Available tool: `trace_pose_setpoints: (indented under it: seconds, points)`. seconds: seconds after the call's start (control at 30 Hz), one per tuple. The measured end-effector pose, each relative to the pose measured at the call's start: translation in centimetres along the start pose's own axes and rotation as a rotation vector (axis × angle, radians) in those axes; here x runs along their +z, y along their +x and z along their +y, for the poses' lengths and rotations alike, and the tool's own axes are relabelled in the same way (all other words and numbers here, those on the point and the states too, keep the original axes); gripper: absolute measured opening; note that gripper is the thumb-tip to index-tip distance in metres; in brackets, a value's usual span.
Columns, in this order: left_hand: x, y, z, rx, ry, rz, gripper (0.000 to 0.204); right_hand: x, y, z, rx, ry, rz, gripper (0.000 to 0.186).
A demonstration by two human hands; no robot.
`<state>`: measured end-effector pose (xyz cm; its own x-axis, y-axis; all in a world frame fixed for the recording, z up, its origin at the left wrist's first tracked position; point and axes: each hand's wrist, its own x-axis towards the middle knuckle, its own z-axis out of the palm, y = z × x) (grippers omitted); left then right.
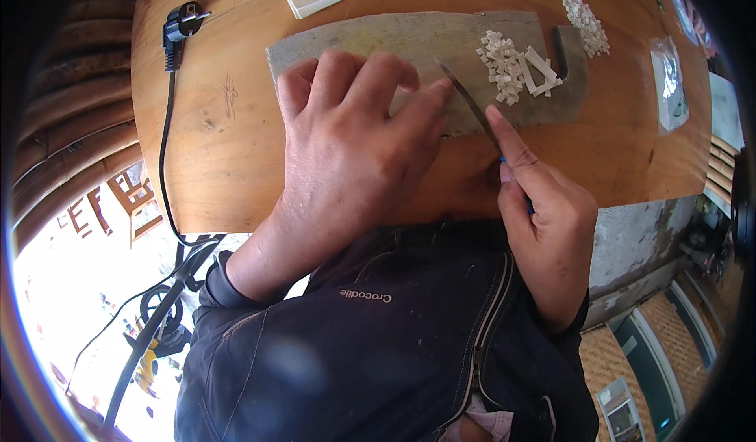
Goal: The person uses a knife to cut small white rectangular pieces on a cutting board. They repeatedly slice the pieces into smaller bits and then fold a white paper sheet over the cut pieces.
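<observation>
One knife (474, 106), one grey board (346, 39), two white-piece piles (500, 57) (584, 23), one black plug (183, 23)

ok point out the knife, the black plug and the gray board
Knife (474, 107): head view, on the middle of its blade
Black plug (180, 24): head view, on its body, behind the prongs
Gray board (450, 36): head view, on its bare upper surface
</observation>
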<state>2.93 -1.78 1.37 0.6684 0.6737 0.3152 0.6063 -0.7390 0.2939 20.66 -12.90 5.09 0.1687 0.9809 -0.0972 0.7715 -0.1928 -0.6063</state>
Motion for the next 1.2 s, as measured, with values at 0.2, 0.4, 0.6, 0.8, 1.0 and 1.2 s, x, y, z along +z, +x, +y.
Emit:
trace_pose_setpoints:
  seconds: [0.2, 0.4, 0.6, 0.8, 1.0, 1.2]
  points:
    - [0.1, 0.0, 0.0, 0.009, 0.015, 0.015, 0.033, 0.3, -0.1, 0.4, -0.048, -0.076, 0.010, 0.070]
    - [-0.2, -0.2, 0.0, 0.017, 0.016, -0.004, 0.034, 0.1, -0.1, -0.5, 0.005, -0.107, -0.040, 0.067]
    - [-0.2, -0.4, 0.0, 0.023, 0.015, 0.009, 0.035, -0.4, 0.0, -0.1, 0.064, 0.114, -0.033, 0.063]
    - [-0.1, -0.3, 0.0, 0.018, 0.023, 0.007, 0.036, -0.4, -0.2, -0.1, 0.059, 0.081, -0.065, 0.061]
    - [-0.2, -0.4, 0.0, 0.017, 0.017, -0.003, 0.034, -0.2, -0.2, -0.1, 0.028, 0.038, -0.064, 0.064]
    - [-0.5, -0.8, 0.2, 0.009, 0.013, -0.013, 0.034, 0.3, -0.5, -0.3, -0.010, -0.052, -0.040, 0.065]
